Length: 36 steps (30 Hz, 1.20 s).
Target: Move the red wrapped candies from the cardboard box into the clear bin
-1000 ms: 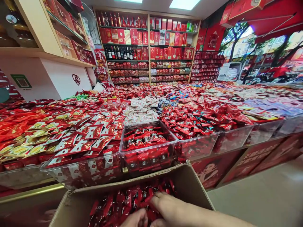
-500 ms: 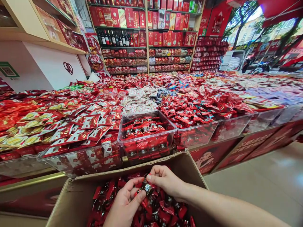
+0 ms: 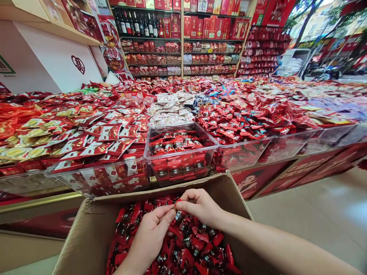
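Over an open cardboard box [image 3: 71,236], my left hand [image 3: 149,233] and my right hand [image 3: 200,208] meet with fingertips nearly touching. Both pinch one small red-and-black wrapped candy [image 3: 177,214], its printed label partly showing between them. Loose wrapped candies [image 3: 197,244] of the same kind fill the box below. Just beyond the box stands a clear plastic bin [image 3: 183,151] holding similar candies in neat rows, some pressed upright against its front wall.
More clear bins heaped with red packets [image 3: 237,122], white packets [image 3: 169,103] and red-and-white packets [image 3: 109,133] line the counter. Shelves with wine bottles [image 3: 137,25] and red boxes stand behind. Tiled floor [image 3: 315,214] lies to the right.
The view has tipped down, so more of the box shows. My left fingers have closed in toward my right fingertips on the candy.
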### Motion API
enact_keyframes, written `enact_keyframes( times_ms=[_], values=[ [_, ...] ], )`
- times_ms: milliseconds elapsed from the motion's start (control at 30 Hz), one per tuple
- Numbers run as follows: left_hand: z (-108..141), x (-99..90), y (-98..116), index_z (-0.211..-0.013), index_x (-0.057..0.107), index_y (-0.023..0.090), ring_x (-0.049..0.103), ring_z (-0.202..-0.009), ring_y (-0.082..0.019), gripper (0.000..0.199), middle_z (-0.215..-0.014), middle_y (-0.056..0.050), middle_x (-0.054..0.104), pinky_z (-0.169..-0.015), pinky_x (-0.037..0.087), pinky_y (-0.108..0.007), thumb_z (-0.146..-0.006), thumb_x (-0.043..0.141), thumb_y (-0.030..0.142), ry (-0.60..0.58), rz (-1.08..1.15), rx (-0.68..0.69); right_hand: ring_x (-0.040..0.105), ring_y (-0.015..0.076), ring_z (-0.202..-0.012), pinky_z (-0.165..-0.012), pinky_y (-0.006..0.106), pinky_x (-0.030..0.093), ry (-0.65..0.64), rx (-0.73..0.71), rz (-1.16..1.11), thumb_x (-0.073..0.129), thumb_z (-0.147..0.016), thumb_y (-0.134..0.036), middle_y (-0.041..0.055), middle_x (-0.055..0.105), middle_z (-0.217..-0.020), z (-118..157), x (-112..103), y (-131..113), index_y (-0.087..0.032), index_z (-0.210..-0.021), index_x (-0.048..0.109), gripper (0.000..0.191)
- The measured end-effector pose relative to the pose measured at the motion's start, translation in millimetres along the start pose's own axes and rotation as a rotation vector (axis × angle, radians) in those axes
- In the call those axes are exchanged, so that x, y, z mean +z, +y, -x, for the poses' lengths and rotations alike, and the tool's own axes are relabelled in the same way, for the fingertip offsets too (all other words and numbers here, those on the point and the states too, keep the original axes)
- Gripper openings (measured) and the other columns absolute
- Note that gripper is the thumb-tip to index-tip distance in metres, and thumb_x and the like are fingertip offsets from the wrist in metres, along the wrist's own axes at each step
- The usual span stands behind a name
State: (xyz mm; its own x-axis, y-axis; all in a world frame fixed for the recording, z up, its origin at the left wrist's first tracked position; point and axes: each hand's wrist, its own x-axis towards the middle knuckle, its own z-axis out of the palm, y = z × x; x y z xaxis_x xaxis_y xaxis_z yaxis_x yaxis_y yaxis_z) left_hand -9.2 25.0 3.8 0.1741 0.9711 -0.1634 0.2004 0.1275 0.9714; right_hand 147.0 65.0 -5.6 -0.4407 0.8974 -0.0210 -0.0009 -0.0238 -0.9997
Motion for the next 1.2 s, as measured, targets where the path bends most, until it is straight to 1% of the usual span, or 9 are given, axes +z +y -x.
enact_keyframes(
  times_ms=[100,167,267,433,500,600,767,1000,1200],
  values=[
    [-0.1,-0.1,-0.9,-0.102,0.060,0.022,0.055,-0.095,-0.020,0.028,-0.101,-0.001,0.066,-0.088,0.039,-0.031,-0.078,0.049,0.033,0.029,-0.016,0.026,0.040,0.0056,-0.046,-0.044,0.020,0.032,-0.060,0.086,-0.095,0.063,-0.062,-0.040,-0.0029,0.051,-0.054,-0.6,-1.2,2.7,-0.012,-0.069,0.056,0.030],
    [0.9,-0.8,-1.4,-0.099,0.061,0.023,0.054,-0.096,-0.019,0.025,-0.100,0.000,0.066,-0.089,0.038,-0.029,-0.077,0.051,0.032,0.057,-0.030,0.054,0.042,0.0065,-0.047,-0.045,0.020,0.034,-0.053,0.067,0.002,0.061,-0.065,-0.040,-0.0020,0.052,-0.055,0.6,-2.5,0.3,-0.012,-0.070,0.057,0.028],
    [3.2,-3.3,-0.9,-0.094,0.062,0.022,0.059,-0.084,-0.017,0.024,-0.092,-0.001,0.068,-0.079,0.043,-0.026,-0.078,0.049,0.034,0.104,0.021,0.059,0.047,0.0081,-0.053,-0.051,0.021,0.037,0.015,-0.186,0.314,0.058,-0.070,-0.032,0.0001,0.056,-0.058,5.6,-6.9,-22.6,-0.013,-0.067,0.059,0.020],
    [2.4,-9.4,0.3,-0.084,0.058,0.018,0.060,-0.060,-0.014,0.025,-0.068,-0.001,0.068,-0.056,0.045,-0.023,-0.080,0.043,0.038,0.166,0.215,-0.024,0.051,0.0072,-0.060,-0.057,0.019,0.039,0.189,-0.712,0.569,0.057,-0.073,-0.024,0.0000,0.058,-0.066,-6.1,-24.7,-103.3,-0.015,-0.073,0.061,0.009],
    [0.9,-10.8,-2.8,-0.083,0.057,0.017,0.059,-0.060,-0.013,0.024,-0.066,0.000,0.067,-0.058,0.044,-0.022,-0.080,0.045,0.037,0.169,0.190,-0.020,0.051,0.0077,-0.062,-0.059,0.020,0.039,0.276,-0.826,0.621,0.055,-0.074,-0.024,0.0002,0.058,-0.068,-25.0,-32.3,-129.0,-0.015,-0.076,0.061,0.011],
    [-0.7,-11.2,-9.8,-0.081,0.057,0.017,0.057,-0.059,-0.014,0.023,-0.064,0.001,0.065,-0.058,0.045,-0.024,-0.078,0.046,0.038,0.122,0.137,-0.014,0.050,0.0093,-0.067,-0.064,0.022,0.038,0.254,-0.916,0.769,0.054,-0.075,-0.025,0.0013,0.057,-0.069,-58.5,-38.2,-146.2,-0.015,-0.076,0.062,0.013],
    [-1.1,-11.6,-14.5,-0.076,0.056,0.017,0.055,-0.058,-0.014,0.021,-0.060,0.001,0.062,-0.058,0.045,-0.026,-0.077,0.049,0.037,0.092,0.095,0.001,0.045,0.0082,-0.060,-0.059,0.021,0.035,0.038,-0.717,0.882,0.053,-0.075,-0.023,0.0005,0.055,-0.064,-89.5,-31.2,-143.5,-0.013,-0.072,0.061,0.013],
    [-1.5,-15.0,-15.2,-0.075,0.057,0.018,0.055,-0.061,-0.015,0.022,-0.063,0.001,0.061,-0.061,0.046,-0.026,-0.078,0.046,0.037,0.061,0.055,-0.007,0.047,0.0088,-0.061,-0.057,0.021,0.035,-0.214,-0.429,0.833,0.053,-0.074,-0.023,0.0015,0.058,-0.067,-96.0,-23.2,-137.1,-0.011,-0.074,0.059,0.013],
    [-0.3,-16.4,-16.0,-0.075,0.057,0.019,0.056,-0.063,-0.016,0.022,-0.064,0.001,0.060,-0.062,0.046,-0.027,-0.078,0.045,0.037,0.030,0.007,0.004,0.041,0.0073,-0.056,-0.054,0.020,0.033,-0.342,-0.317,0.920,0.051,-0.074,-0.019,-0.0002,0.052,-0.062,-98.8,-20.8,-145.7,-0.010,-0.071,0.058,0.012]
  ],
)
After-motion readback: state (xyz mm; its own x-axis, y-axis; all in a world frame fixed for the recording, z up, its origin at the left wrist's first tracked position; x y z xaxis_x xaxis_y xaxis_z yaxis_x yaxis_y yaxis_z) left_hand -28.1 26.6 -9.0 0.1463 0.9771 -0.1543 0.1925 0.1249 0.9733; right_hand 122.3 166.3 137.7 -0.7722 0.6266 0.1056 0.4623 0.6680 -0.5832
